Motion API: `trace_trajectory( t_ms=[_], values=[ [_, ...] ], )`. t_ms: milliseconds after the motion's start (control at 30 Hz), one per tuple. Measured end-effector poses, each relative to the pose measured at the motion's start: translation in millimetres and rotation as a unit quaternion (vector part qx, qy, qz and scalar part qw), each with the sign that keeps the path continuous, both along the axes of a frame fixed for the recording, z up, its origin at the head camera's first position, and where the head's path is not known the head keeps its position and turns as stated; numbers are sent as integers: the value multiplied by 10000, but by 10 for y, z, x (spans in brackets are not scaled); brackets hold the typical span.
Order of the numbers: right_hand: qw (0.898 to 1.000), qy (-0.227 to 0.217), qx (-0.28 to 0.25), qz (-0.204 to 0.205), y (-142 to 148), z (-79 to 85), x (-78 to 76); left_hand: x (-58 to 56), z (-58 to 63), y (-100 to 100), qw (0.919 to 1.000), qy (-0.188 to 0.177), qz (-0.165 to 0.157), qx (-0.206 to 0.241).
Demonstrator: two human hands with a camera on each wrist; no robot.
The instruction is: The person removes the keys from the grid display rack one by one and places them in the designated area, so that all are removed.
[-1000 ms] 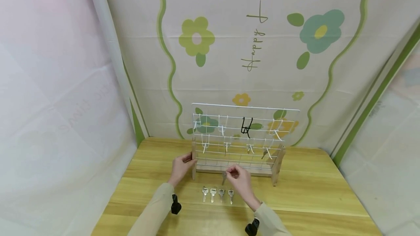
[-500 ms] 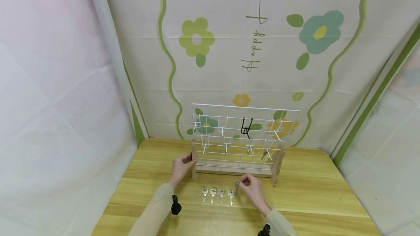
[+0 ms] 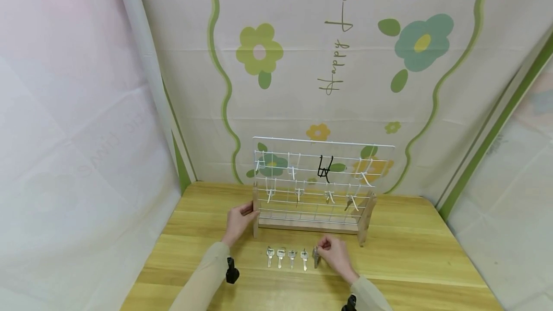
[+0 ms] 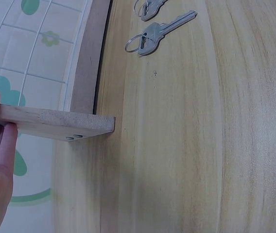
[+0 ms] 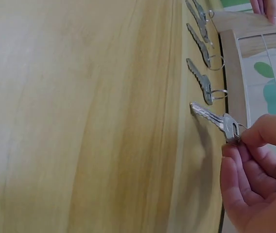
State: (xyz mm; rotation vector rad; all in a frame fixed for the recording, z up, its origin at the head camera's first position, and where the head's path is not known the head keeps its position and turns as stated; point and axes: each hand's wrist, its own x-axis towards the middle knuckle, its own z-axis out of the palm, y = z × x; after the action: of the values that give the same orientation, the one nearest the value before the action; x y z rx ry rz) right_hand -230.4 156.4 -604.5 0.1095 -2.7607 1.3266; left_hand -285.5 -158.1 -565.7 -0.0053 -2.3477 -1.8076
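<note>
Pinched between thumb and fingers of the right hand (image 3: 337, 253): a silver-grey metal key (image 5: 220, 120), toothed along its blade, pierced through its broad head, with a thin ring. Tilted, head raised, tip at or just above the wooden table (image 3: 410, 263), hard to tell which; roughly midway between left and right edges. Just beside, in a row: four similar keys (image 3: 292, 255). Gripped in the left hand (image 3: 237, 223), toward the back edge: the left wooden upright (image 4: 75, 122) of a white wire rack (image 3: 308, 225).
</note>
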Motion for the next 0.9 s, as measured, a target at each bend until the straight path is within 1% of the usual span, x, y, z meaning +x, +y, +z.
trace_trajectory(
  t_ms=[67, 200, 267, 333, 433, 533, 600, 667, 900],
  values=[
    [10000, 24, 21, 52, 4, -21, -1, 43, 64, 15, 10000, 6, -7, 28],
    [9997, 124, 121, 152, 14, -47, -2, 143, 225, 28, 9999, 32, -118, 92],
    [9996, 137, 146, 186, 20, -66, -8, 163, 262, 26, 9998, 83, -168, 65],
    [9994, 151, 206, 231, 26, -79, -12, 146, 236, 25, 9998, 123, -152, 42],
    [9991, 198, 209, 296, 30, -106, -16, 74, 118, 20, 9999, 156, -65, 13],
    [9989, 241, 215, 342, 31, -116, -14, 1, 1, 6, 10000, 86, 0, 20],
    [9987, 257, 218, 387, 27, -117, -12, -26, -42, -8, 10000, 77, -24, 18],
    [9984, 264, 253, 432, 24, -116, -12, -40, -55, -19, 10000, 55, -56, 33],
    [9983, 211, 282, 474, 24, -113, -10, -10, -32, -15, 10000, 56, -32, -55]
  ],
)
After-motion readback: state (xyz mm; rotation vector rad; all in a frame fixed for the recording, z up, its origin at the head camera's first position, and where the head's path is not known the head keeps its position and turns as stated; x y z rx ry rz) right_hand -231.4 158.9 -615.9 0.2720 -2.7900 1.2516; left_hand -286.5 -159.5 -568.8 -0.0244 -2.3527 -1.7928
